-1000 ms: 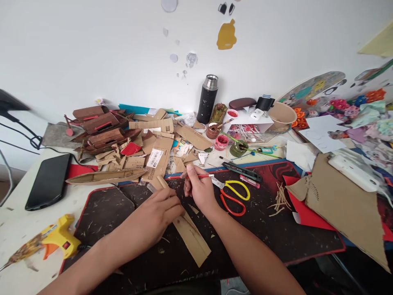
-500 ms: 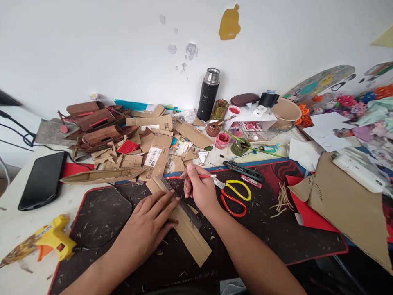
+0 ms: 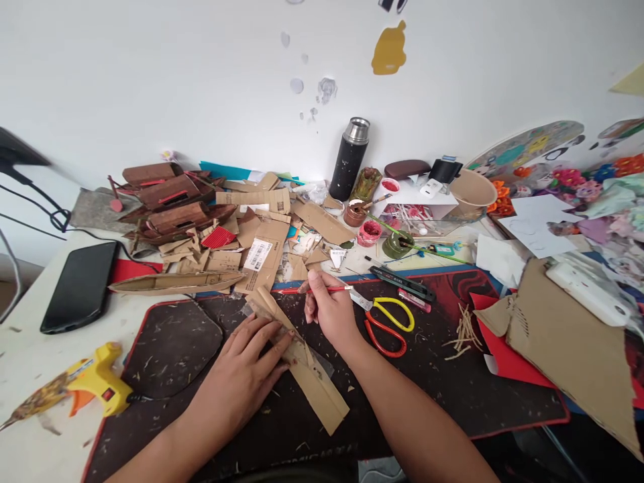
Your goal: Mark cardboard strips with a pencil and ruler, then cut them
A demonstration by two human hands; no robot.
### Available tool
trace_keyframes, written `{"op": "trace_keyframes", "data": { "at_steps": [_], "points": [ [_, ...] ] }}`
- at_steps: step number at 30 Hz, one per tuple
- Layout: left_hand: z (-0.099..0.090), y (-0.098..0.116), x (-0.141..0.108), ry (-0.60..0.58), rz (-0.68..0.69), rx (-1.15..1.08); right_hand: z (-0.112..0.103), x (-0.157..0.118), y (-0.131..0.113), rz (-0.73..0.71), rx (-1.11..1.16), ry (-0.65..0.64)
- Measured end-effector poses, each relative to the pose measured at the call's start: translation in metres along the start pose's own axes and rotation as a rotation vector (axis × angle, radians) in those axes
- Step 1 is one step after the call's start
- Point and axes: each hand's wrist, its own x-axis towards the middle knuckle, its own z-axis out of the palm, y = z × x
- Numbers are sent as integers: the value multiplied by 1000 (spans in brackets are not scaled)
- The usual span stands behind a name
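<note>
cardboard strip between the hands

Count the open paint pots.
4: brown pot before the black metal flask; pink pot to its right; green pot farther right; white pot of red paint behind them. More may be hidden.

Your left hand hides part of the cardboard strip and clear strip, your right hand covers the red stick's middle, forearms and mat run off the bottom edge, label print too small to read.
</note>
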Motion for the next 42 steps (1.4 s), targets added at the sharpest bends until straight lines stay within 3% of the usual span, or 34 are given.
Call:
{"op": "trace_keyframes", "data": {
  "at_steps": [12,22,31,37,42],
  "points": [
    [6,9,12,-20,-94,18,1,1,4,8,-26,-17],
    [-8,-32,-1,-87,59,-89,1,-2,3,-4,-99,-45],
    [-25,0,11,-67,116,-104,1,-5,7,-74,-171,-71],
    [-12,3,17,-140,123,-180,3,-5,5,-57,-145,-51],
    [-4,-3,23,-88,142,-198,2,-5,3,-72,-129,-41]
  ]
}}
